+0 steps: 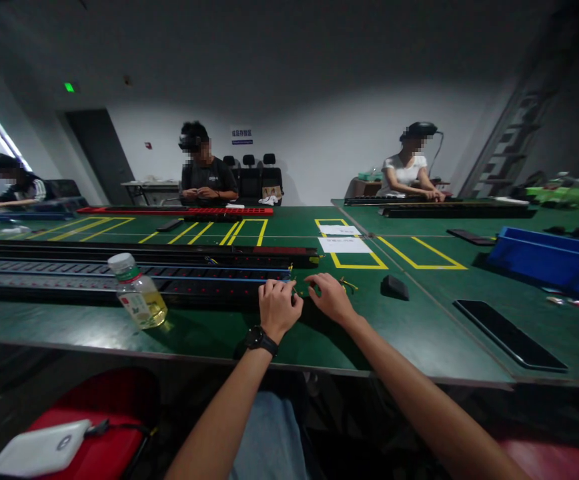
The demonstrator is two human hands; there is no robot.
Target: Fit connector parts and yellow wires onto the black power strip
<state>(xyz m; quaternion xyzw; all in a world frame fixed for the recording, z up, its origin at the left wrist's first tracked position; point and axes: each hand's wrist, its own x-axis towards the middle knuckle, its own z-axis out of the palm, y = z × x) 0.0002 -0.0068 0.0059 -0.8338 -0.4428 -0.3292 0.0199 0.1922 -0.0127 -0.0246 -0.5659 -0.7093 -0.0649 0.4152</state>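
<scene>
Hands sit close together at the right end of the rail (169, 280) on the table (394, 333). The left hand (278, 307) is curled, fingers bent onto the rail. The right hand (330, 297) is half-curled over thin yellow wires (348, 285). Whether either grips anything cannot be told. A bottle (137, 291) stands to the left.

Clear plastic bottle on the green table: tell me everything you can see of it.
The clear plastic bottle has a white screw cap, a green band under it, a white label and pale yellow liquid in its lower part. It stands capped on the green table, leaning left in the picture, just in front of the long black slotted rail and well left of the left hand. No hand touches it.
</scene>
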